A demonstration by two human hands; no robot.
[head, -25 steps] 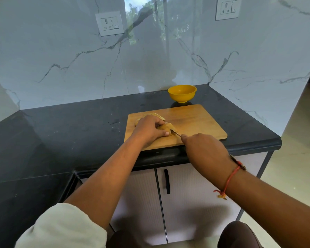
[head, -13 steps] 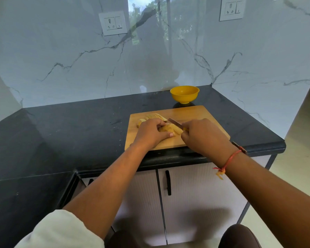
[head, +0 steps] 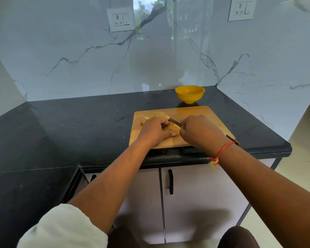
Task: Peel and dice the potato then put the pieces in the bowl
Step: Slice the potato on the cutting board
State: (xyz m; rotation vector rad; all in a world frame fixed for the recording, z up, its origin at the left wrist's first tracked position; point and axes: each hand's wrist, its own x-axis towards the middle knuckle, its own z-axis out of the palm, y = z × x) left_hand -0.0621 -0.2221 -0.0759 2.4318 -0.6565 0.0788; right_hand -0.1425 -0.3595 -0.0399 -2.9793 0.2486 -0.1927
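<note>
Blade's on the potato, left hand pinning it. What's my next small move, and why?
Probably press the knife down through the potato: the right hand holds the blade across it, the left hand grips it on the cutting board, and cut slices lie behind it.

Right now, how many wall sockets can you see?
2. The left socket is on the wall up-left of the yellow bowl; the right socket is up-right of it. More may lie off-frame.
</note>
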